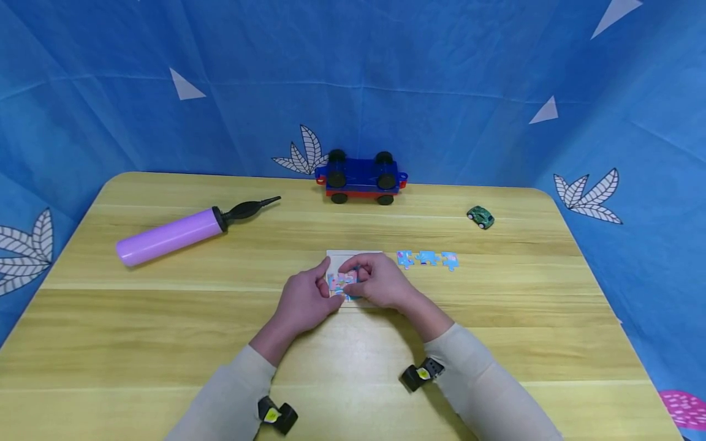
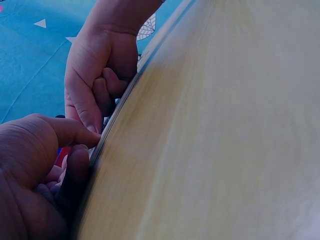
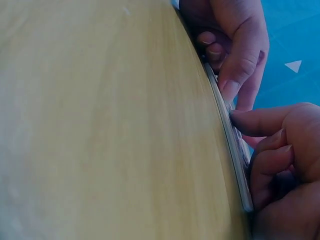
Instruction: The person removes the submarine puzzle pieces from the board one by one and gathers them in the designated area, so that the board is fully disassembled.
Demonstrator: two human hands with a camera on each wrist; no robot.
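Note:
A small white puzzle board (image 1: 337, 261) lies on the table, partly covered by both hands. Joined pink and blue jigsaw pieces (image 1: 334, 283) fill part of its lower left. My left hand (image 1: 306, 300) grips the board's left side, thumb near the bottom edge and fingers curled along the side. From the right, my right hand (image 1: 386, 283) reaches over the board and pinches a jigsaw piece at the joined ones, thumb and forefinger bent; its fingers hide most of that piece. Both wrist views show the left hand (image 2: 35, 165) and right hand (image 3: 295, 160) close together, with the board seen edge-on.
Several loose blue jigsaw pieces (image 1: 427, 258) lie right of the board. Farther back are a blue and red toy vehicle (image 1: 361, 177) with black wheels and a small green toy car (image 1: 481, 217). A purple hand pump (image 1: 171, 237) lies at the left of the wooden table (image 1: 165, 331).

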